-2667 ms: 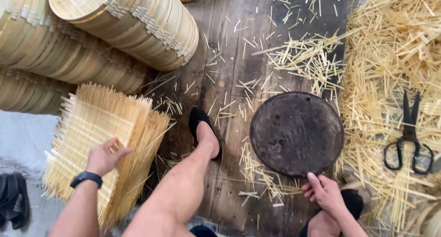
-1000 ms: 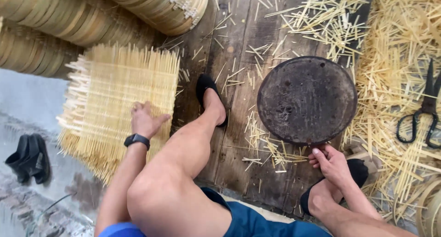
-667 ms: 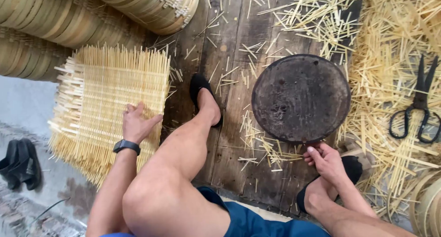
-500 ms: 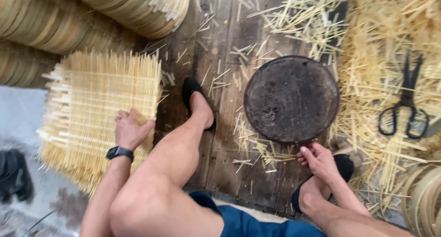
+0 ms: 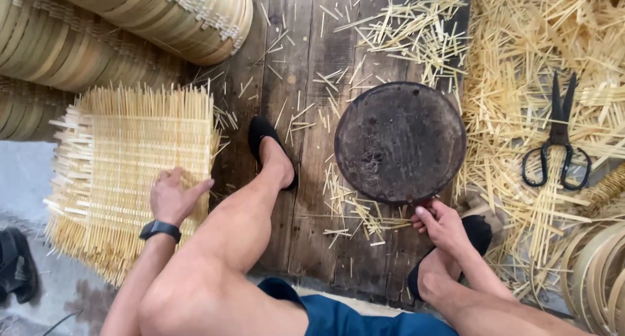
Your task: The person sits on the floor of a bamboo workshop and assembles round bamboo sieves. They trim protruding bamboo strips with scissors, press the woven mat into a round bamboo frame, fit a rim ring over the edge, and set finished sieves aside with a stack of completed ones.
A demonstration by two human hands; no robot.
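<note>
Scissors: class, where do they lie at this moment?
In the head view, the black scissors lie at the far right on the loose straw pile, right of the round dark disc, beyond the right hand.

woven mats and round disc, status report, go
Left hand flat on woven bamboo mat stack. Right hand gripping dark round disc edge. Scissors lie apart.
</note>
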